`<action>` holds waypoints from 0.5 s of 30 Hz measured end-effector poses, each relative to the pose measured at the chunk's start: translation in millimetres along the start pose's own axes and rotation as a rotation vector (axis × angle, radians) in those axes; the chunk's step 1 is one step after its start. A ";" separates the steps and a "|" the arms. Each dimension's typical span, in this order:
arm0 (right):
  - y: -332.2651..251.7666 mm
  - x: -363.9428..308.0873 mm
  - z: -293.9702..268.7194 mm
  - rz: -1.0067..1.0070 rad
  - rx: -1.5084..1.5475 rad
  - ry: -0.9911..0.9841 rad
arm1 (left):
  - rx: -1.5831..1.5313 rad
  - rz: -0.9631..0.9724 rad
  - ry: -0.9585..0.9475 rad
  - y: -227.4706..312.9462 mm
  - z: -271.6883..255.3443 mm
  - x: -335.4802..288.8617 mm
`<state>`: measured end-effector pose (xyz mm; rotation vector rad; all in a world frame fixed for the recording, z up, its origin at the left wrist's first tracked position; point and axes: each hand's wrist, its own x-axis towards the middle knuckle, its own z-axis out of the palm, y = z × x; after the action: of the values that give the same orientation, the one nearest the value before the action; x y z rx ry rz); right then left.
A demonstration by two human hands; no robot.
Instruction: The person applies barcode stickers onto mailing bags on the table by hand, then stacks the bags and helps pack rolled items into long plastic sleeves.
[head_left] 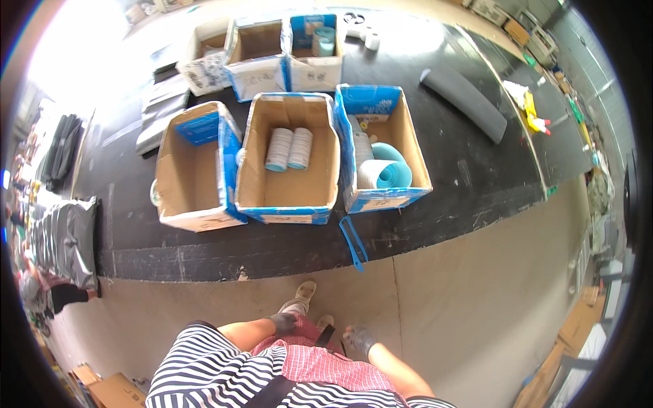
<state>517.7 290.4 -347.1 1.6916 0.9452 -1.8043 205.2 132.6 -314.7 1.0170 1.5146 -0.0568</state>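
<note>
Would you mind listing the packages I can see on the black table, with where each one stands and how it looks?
Left carton: front row, open, brown inside, blue and white outside.
Middle carton: front row, open, holds two pale rolls.
Right carton: front row, open, holds teal and white rolls.
Three back cartons: behind, open, white and blue.
Both hands, left and right, are dark-gloved, held low at the apron, holding nothing.

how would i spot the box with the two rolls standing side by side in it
Start at the long black table and find the front row of three open cardboard boxes. Take the middle box, between an empty-looking box and one holding a curled teal sheet. Only it holds two pale rolls side by side.
</note>
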 end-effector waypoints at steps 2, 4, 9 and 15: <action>27.6 -23.2 -11.3 -0.011 0.007 -0.083 | -0.015 -0.154 0.054 -20.9 18.9 -38.0; 24.1 -41.4 -26.0 -0.358 -0.246 -0.094 | -0.082 -0.206 0.141 -32.1 38.5 -67.3; -103.9 -119.1 -43.2 -1.013 -0.507 0.657 | -0.627 -0.351 0.671 -53.1 60.1 -136.8; -262.0 -178.9 8.5 -1.187 -0.562 0.730 | -0.848 -0.416 0.788 -47.7 171.6 -213.8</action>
<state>335.4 432.9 -129.9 1.4560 2.8801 -1.1040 281.0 -111.9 -205.6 -0.0061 2.1436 0.7105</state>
